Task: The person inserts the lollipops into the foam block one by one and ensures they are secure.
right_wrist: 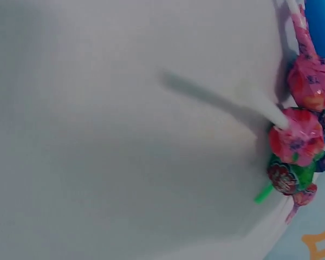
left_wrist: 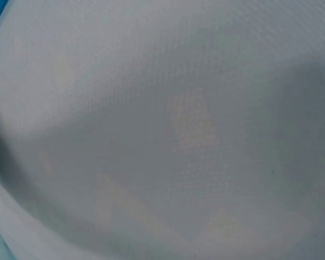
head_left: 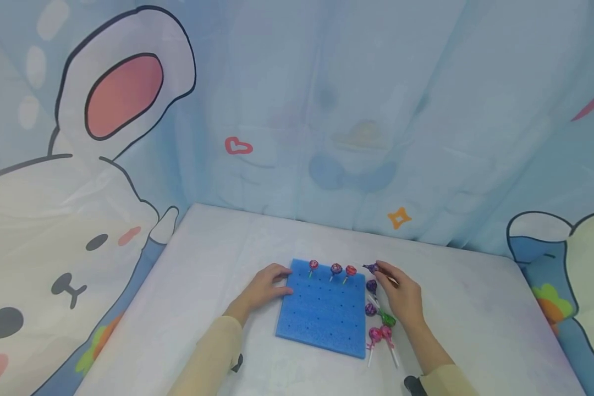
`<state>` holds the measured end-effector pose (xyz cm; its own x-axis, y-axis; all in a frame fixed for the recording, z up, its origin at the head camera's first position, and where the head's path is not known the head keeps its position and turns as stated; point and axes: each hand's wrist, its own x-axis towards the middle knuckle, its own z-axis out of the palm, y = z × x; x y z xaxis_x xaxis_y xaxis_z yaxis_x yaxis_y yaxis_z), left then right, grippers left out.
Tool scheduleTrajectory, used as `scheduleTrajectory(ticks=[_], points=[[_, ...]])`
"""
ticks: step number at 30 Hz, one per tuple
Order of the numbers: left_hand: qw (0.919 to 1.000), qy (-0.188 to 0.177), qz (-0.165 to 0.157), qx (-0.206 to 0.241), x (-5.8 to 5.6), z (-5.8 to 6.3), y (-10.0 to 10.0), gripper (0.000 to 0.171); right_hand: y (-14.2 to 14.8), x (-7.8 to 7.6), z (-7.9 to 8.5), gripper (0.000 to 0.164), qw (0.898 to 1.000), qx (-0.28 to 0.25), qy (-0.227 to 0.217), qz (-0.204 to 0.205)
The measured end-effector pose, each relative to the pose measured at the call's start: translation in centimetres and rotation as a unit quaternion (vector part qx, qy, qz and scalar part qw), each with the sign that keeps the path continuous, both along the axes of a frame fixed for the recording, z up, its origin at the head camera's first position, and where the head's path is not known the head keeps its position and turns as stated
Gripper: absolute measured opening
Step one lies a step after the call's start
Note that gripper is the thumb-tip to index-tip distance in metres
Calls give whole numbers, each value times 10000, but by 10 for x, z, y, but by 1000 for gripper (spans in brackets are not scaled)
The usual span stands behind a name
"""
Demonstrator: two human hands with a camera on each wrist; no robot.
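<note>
A blue foam board (head_left: pixel 322 313) dotted with small holes lies on the table. Three lollipops with red or dark wrappers stand along its far row, among them a red one (head_left: pixel 351 270). My left hand (head_left: pixel 261 287) rests at the board's left edge, fingers and thumb spread apart at the rim. Just off the far right corner, my right hand (head_left: pixel 401 294) pinches a purple lollipop (head_left: pixel 371 268) between thumb and fingertips. Below it lie two more purple lollipops (head_left: pixel 372 286), a green lollipop (head_left: pixel 388 319) and two pink lollipops (head_left: pixel 375 334), beside the board's right edge.
A white cloth (head_left: pixel 218 242) covers the table, and a printed blue curtain (head_left: pixel 277 110) hangs behind and at both sides. The right wrist view shows the loose lollipop pile close up, a pink lollipop (right_wrist: pixel 297 138) among it. Mostly cloth fills the left wrist view.
</note>
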<state>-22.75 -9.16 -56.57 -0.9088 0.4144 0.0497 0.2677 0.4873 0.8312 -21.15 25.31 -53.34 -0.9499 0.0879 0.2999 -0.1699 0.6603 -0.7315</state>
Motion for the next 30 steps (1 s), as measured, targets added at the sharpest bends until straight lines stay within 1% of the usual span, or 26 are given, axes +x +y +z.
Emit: scheduleTrajectory(ticks=[3,4,6,10,14,17,21,24,27,30], points=[[10000,24,5,30,-1,-1,0,49,-1,0,6,31,9981,318,314,420],[10000,23,2,44,-1,-1,0,49,-1,0,7,30,9973,382,358,512],[10000,35,-10,53,-1,-1,0,49,-1,-1,9,29,9957,508,394,669],[10000,56,-12,-10,0,-1,0,49,1,0,10,29,9940,670,354,793],[10000,39,10,-40,1,0,0,48,2,1,11,28,9941,603,398,812],[10000,20,16,3,2,2,0,48,4,3,10,27,9959,383,424,706],[10000,14,3,43,2,3,0,48,9,0,2,30,9972,156,435,584],[10000,4,18,31,2,4,0,48,12,-3,-5,33,9975,177,406,551],[10000,-16,42,0,3,4,0,47,14,-6,-12,33,9978,215,415,479],[10000,-61,34,22,3,4,1,47,13,-7,-14,32,9980,127,393,479]])
